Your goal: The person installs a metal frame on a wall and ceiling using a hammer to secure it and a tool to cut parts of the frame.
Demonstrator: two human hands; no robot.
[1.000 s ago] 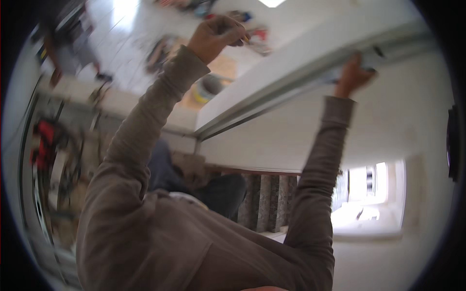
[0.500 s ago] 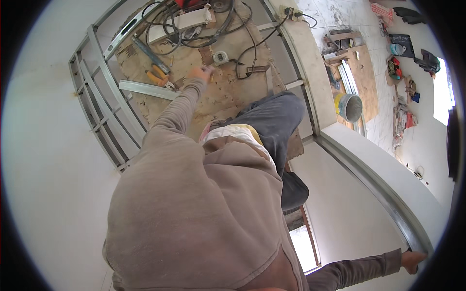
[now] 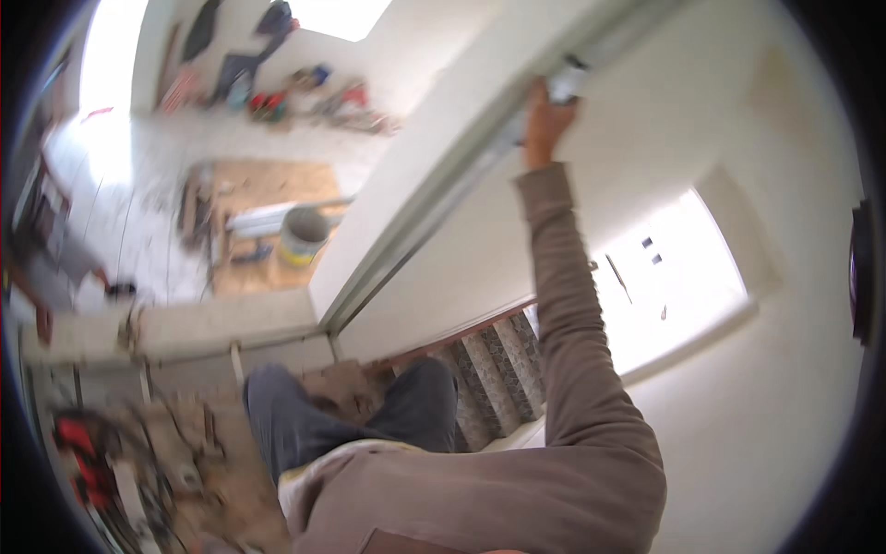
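My right hand (image 3: 551, 120), slightly blurred, is raised against a long silver metal track (image 3: 397, 258) that runs along the white beam (image 3: 392, 194). Its fingers are closed round a small pale, dark-edged object (image 3: 565, 81), too unclear to name, at the track. My left hand is out of view. My legs, in dark trousers (image 3: 295, 415), are bent below on a worn wooden board (image 3: 231, 489) strewn with cables, tools and a red power tool (image 3: 78, 448).
A stair (image 3: 498, 369) descends below, beside a bright opening (image 3: 674, 268). Beyond the ledge (image 3: 185, 314), the lower floor holds a plywood sheet (image 3: 268, 185), a bucket (image 3: 305, 235) and piled gear (image 3: 268, 106). Part of another person (image 3: 65, 258) shows at far left.
My view has swung from the board toward the beam and the room beyond. My left hand, reaching down to the board half a second ago, has left view; my right remains on the track.
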